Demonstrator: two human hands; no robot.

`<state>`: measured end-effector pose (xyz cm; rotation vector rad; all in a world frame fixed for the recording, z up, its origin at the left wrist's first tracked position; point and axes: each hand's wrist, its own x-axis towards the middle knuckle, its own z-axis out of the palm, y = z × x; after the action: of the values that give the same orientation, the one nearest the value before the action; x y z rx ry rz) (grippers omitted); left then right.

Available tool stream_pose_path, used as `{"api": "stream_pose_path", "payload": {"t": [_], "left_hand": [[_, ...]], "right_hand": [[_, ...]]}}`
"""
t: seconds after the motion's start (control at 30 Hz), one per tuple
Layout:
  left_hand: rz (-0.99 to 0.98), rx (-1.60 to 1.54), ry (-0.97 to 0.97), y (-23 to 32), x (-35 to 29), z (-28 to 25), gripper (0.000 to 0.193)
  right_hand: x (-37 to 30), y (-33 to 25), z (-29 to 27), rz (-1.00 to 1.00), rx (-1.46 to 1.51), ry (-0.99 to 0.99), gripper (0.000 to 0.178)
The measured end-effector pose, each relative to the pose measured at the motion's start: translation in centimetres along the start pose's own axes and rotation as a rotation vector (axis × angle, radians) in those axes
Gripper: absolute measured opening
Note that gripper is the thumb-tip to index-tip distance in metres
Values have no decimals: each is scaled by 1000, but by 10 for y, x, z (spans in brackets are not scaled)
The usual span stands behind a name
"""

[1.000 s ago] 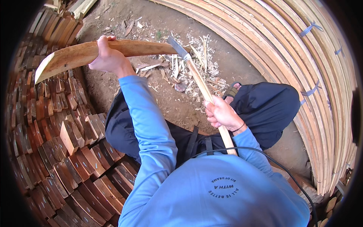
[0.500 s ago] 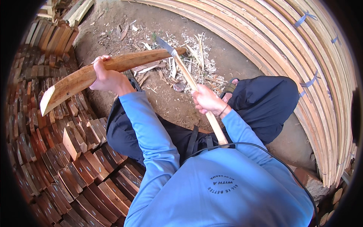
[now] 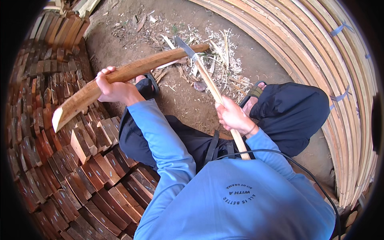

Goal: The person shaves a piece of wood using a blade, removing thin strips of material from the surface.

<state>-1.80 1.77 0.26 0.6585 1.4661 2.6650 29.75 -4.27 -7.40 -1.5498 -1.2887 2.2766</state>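
My left hand [image 3: 116, 89] is closed round a curved wooden piece [image 3: 144, 63] near its pale, slant-cut end. The piece slopes away to the far right, its tapered tip over wood shavings. In my right hand [image 3: 233, 114] is a long-handled knife [image 3: 206, 78], gripped partway along its pale wooden handle. The handle's butt reaches back to the front of my blue shirt. The knife's narrow grey metal blade [image 3: 185, 47] lies across the curved piece near its far tip, as seen from above; whether it touches the wood I cannot tell.
Stacks of short brown wooden blocks [image 3: 96, 176] fill the left side. Long bent wooden strips [image 3: 280, 44], bundled with blue ties, curve along the right. Pale shavings [image 3: 224, 60] litter the dirt floor ahead. My sandalled feet flank the work, and a black cable [image 3: 298, 162] crosses my shirt.
Hands, curved piece and knife all appear slightly farther right and lower in the view, along with the surroundings. Both grips stay the same, and the blade remains near the piece's far end.
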Motion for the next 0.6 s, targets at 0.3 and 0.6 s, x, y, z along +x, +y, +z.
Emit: {"api": "stream_pose_path", "payload": {"t": [0.3,0.6], "left_hand": [[73,-24,-40,4,-8,38,7],[80,-2,-31,6,-15,52,5]], "right_hand": [[1,-14,-4,4,88,6,14],[8,-12,-8,-5,51,23,11]]}}
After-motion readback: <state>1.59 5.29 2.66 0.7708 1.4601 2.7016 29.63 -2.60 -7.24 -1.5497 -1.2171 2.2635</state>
